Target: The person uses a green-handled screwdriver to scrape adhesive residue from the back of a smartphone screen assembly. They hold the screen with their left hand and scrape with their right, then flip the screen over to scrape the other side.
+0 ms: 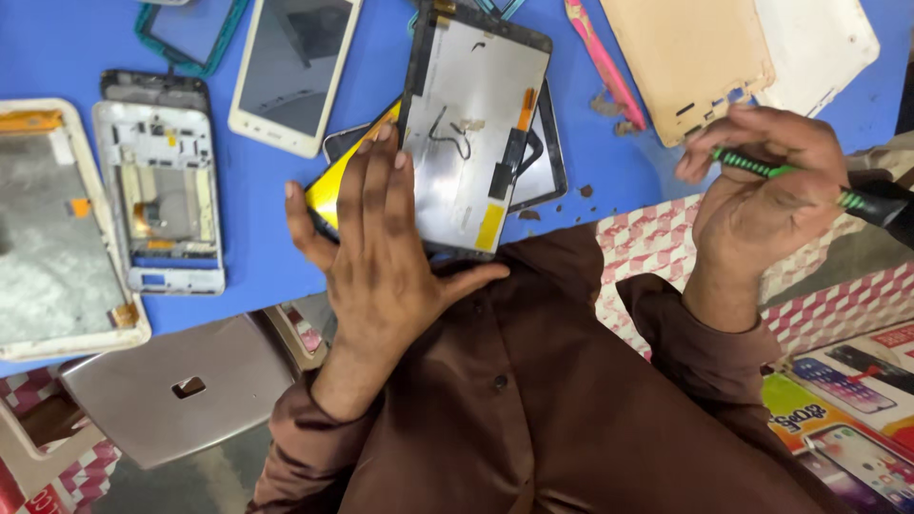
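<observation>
Your left hand (381, 238) lies flat, fingers spread, on the upright silver-backed tablet panel (473, 124); your right hand (762, 186), off right, grips a green-striped screwdriver (776, 171).

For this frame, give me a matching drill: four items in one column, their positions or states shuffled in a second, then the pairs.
Things:
1. left hand
2. right hand
3. white phone
4. beige back cover

States:
A. lies screen up, untouched
B. grips a green-and-black striped tool
C. lies at the top of the blue mat, beyond the right hand
D. presses flat on an opened tablet panel

Pairs: 1-D, 2-B, 3-A, 4-C
</observation>
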